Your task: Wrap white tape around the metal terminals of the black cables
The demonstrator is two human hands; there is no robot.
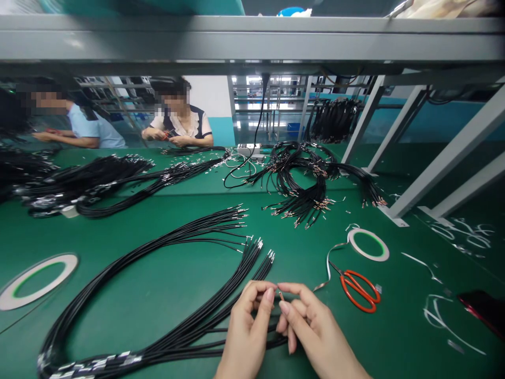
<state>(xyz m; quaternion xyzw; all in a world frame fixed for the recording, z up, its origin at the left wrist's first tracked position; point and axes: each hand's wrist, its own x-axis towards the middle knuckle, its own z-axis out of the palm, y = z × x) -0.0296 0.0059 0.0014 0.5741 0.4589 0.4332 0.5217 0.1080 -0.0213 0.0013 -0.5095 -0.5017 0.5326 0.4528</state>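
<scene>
My left hand (252,321) and my right hand (305,321) meet low in the middle of the view, thumbs and forefingers pinched close together. A small copper-coloured cable end (281,296) shows at the fingertips of my right hand. Whatever the left fingertips pinch is too small to make out. Black cables (189,348) run behind and under both hands, part of a long curved bundle (118,268) with bright metal tips. A thin white tape strip (328,268) leads from a tape roll (369,245) to behind my right hand.
Orange-handled scissors (360,290) lie right of my hands. Another tape roll (39,281) is at left, with tape scraps (442,316) at right. Coiled cables (303,179) and cable piles (82,179) lie farther back. Metal legs (450,152) stand at right; two co-workers (179,121) sit opposite.
</scene>
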